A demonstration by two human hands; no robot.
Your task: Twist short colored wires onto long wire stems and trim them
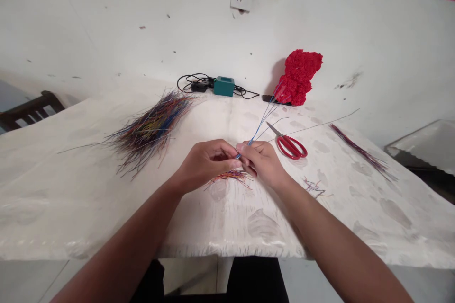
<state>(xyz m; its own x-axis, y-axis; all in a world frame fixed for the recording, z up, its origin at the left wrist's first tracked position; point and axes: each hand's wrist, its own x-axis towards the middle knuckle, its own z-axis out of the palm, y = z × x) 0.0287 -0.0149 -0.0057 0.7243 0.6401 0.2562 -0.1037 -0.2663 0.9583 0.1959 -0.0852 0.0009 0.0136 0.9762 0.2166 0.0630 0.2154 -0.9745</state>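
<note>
Table (106,218), covered in pale patterned cloth, carries a heap of multicoloured strands (152,125) at the left, loose and, I judge, mostly unused, so much appears left. Near the middle, the left hand (206,163) and right hand (263,158) meet, thumbs and fingers pinching a few blue strands (256,131); these are gathered at the grip but fan apart above it, so this piece looks only partly done. Farther right, a slim bundle (359,150) lies apart, seemingly already sorted. Scissors (289,144) rest unheld beside the right hand. Short pieces (231,176) lie below the hands; a few tiny scraps (314,188), probably offcuts, lie nearer the right forearm.
</note>
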